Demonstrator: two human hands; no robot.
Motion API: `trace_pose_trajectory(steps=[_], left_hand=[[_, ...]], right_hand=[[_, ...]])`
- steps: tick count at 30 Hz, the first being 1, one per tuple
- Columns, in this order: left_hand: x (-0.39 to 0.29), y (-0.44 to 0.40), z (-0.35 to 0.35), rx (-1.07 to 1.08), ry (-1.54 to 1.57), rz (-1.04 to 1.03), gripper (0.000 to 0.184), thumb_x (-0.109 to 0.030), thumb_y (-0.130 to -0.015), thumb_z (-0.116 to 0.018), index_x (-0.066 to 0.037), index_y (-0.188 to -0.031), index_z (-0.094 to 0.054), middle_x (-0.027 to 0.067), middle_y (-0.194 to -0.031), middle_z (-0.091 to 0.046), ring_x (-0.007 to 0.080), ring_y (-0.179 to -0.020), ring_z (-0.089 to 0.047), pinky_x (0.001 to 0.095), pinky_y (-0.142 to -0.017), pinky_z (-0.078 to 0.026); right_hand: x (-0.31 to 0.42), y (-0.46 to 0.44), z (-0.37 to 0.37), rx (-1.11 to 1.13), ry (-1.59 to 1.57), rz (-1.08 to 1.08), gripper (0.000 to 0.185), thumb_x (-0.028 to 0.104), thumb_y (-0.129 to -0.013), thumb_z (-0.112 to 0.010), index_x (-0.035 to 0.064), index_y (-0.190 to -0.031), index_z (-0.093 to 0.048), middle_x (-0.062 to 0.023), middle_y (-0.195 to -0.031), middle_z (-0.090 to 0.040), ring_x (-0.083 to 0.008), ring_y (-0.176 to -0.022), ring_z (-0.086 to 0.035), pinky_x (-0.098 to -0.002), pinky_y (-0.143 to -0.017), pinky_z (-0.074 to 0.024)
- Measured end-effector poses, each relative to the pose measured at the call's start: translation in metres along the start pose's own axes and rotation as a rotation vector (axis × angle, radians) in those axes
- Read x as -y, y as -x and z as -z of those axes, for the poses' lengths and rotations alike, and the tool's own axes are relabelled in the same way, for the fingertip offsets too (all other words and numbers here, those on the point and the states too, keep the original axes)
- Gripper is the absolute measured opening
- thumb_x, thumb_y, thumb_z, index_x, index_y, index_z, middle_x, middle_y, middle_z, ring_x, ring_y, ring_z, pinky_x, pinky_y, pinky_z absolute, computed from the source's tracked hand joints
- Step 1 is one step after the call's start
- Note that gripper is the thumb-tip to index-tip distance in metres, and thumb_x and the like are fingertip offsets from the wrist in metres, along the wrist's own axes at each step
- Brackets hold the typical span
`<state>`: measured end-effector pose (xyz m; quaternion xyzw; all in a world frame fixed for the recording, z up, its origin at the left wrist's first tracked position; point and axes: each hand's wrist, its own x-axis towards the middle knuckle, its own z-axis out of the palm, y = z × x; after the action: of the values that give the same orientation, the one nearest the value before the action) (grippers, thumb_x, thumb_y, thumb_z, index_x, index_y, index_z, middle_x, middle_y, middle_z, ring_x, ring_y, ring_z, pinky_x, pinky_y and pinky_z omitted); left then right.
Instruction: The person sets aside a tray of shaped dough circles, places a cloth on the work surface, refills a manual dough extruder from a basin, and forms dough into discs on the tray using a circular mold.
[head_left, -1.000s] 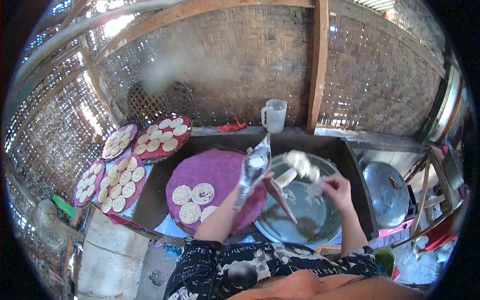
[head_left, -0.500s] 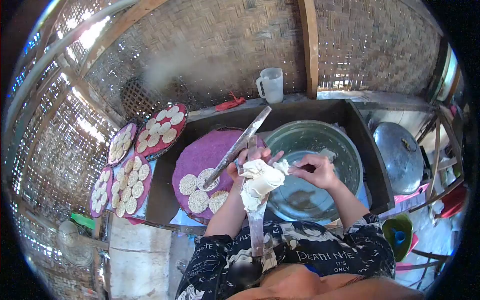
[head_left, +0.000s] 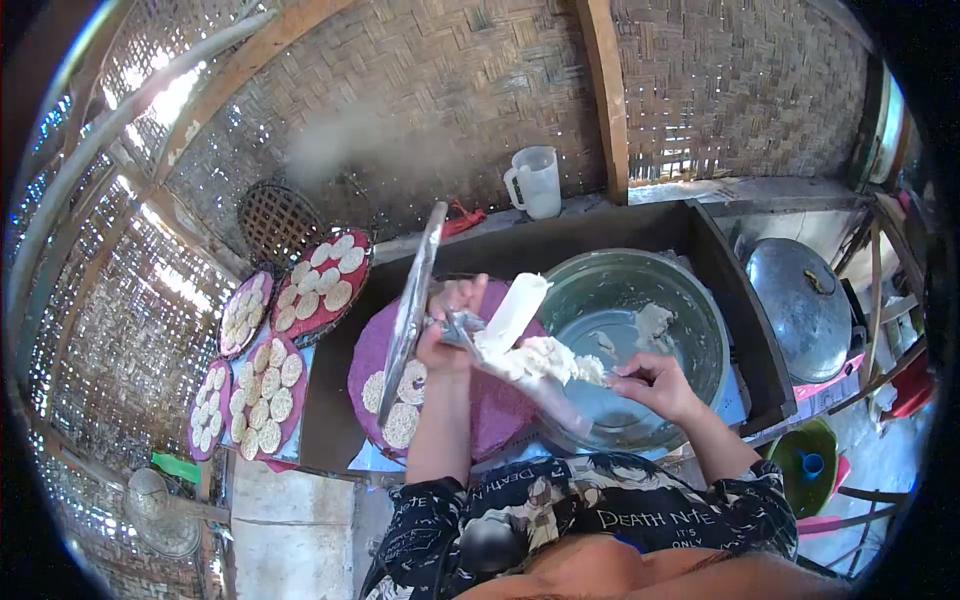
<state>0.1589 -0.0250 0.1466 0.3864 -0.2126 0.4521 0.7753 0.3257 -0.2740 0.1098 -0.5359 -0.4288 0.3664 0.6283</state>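
Observation:
My left hand (head_left: pixel 441 352) grips a wooden press made of two pieces, with a long bar (head_left: pixel 410 310) over the mat and another length slanting down to the right. A white cylinder (head_left: pixel 518 310) stands out from the press, and soft white dough (head_left: pixel 545 358) clings around its base. At the dough's right end, my right hand (head_left: pixel 655 387) has thumb and fingers pinched together on a piece of it. Below is a large green basin (head_left: pixel 715 300) with dough lumps (head_left: pixel 654 325) inside. Round noodle-like cakes (head_left: pixel 401 426) lie on the purple mat (head_left: pixel 490 415) beneath my left arm.
Several trays of round cakes (head_left: pixel 268 395) stand at the left. A dark wooden trough (head_left: pixel 745 330) surrounds the basin and mat. Behind it stand a plastic jug (head_left: pixel 538 182) and a red bag (head_left: pixel 463 218). At the right are a lidded metal pot (head_left: pixel 795 310) and a green bucket (head_left: pixel 808 440).
The press has turned and shifted left, its long bar now steeper and its lower end swung towards the basin. My right hand has moved slightly down, with dough stretching towards it.

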Motion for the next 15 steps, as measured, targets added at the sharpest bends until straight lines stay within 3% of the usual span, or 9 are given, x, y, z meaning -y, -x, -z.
trace_pose_trajectory(steps=[2,3,6,9,11,13,15], left_hand=[[-0.016,-0.011,-0.002,0.048,-0.515,-0.119,0.021,-0.021,-0.068,-0.068,-0.012,-0.073,-0.05,0.0007,-0.077,-0.046,0.0185,-0.084,-0.048,0.0489,-0.102,-0.025],[-0.019,-0.016,-0.026,0.056,-0.611,-0.184,0.021,-0.014,-0.065,-0.07,-0.01,-0.074,-0.051,0.0011,-0.077,-0.048,0.0162,-0.079,-0.049,0.0451,-0.1,-0.029],[-0.024,-0.015,-0.044,-0.013,-0.929,-0.091,0.023,-0.012,-0.064,-0.072,-0.01,-0.077,-0.053,0.0009,-0.079,-0.05,0.0143,-0.078,-0.049,0.0437,-0.099,-0.03],[-0.016,-0.006,-0.055,-0.326,-0.23,0.22,0.028,-0.029,-0.075,-0.063,-0.007,-0.089,-0.055,0.0051,-0.081,-0.054,0.0182,-0.074,-0.053,0.0394,-0.084,-0.044],[-0.006,-0.005,0.001,-0.278,-0.049,0.325,0.041,-0.037,-0.076,-0.057,-0.004,-0.101,-0.053,0.0115,-0.089,-0.057,0.0246,-0.081,-0.056,0.0419,-0.076,-0.048],[-0.008,-0.006,-0.012,-0.208,-0.229,0.3,0.042,-0.035,-0.077,-0.056,-0.002,-0.103,-0.054,0.0137,-0.092,-0.058,0.0255,-0.082,-0.058,0.0406,-0.073,-0.049],[-0.009,-0.002,-0.024,-0.082,-0.8,0.086,0.024,-0.02,-0.072,-0.06,-0.003,-0.089,-0.058,0.0101,-0.082,-0.058,0.0212,-0.076,-0.058,0.04,-0.078,-0.046]], right_hand=[[0.011,-0.002,0.004,-0.029,0.062,-0.075,0.014,0.007,-0.074,-0.068,-0.0008,-0.082,-0.06,-0.0034,-0.07,-0.059,-0.0055,-0.06,-0.054,-0.0195,-0.052,-0.0413],[0.02,-0.002,0.005,-0.039,0.055,-0.129,0.014,0.009,-0.075,-0.068,-0.0008,-0.082,-0.06,-0.0026,-0.067,-0.058,-0.0047,-0.057,-0.052,-0.0188,-0.049,-0.0389],[0.021,-0.004,0.002,-0.089,0.043,-0.224,0.016,0.012,-0.075,-0.067,-0.0004,-0.081,-0.06,-0.0009,-0.059,-0.054,-0.0033,-0.049,-0.045,-0.0179,-0.042,-0.0314],[0.009,-0.005,0.002,-0.098,-0.006,-0.263,0.015,0.012,-0.075,-0.067,-0.0004,-0.08,-0.06,-0.001,-0.056,-0.053,-0.0035,-0.045,-0.043,-0.018,-0.039,-0.0288],[0.008,-0.004,-0.001,-0.093,-0.071,-0.285,0.015,0.012,-0.075,-0.066,-0.0006,-0.079,-0.059,-0.0013,-0.056,-0.052,-0.0039,-0.044,-0.043,-0.0181,-0.039,-0.0284],[0.011,-0.003,-0.003,-0.091,-0.036,-0.29,0.018,0.015,-0.075,-0.067,-0.0004,-0.079,-0.06,0.0,-0.056,-0.052,-0.0031,-0.046,-0.042,-0.0183,-0.04,-0.0283],[0.01,-0.002,-0.004,-0.085,-0.008,-0.284,0.02,0.017,-0.076,-0.067,-0.0003,-0.08,-0.06,0.0006,-0.057,-0.053,-0.0026,-0.047,-0.042,-0.0181,-0.042,-0.0287]])
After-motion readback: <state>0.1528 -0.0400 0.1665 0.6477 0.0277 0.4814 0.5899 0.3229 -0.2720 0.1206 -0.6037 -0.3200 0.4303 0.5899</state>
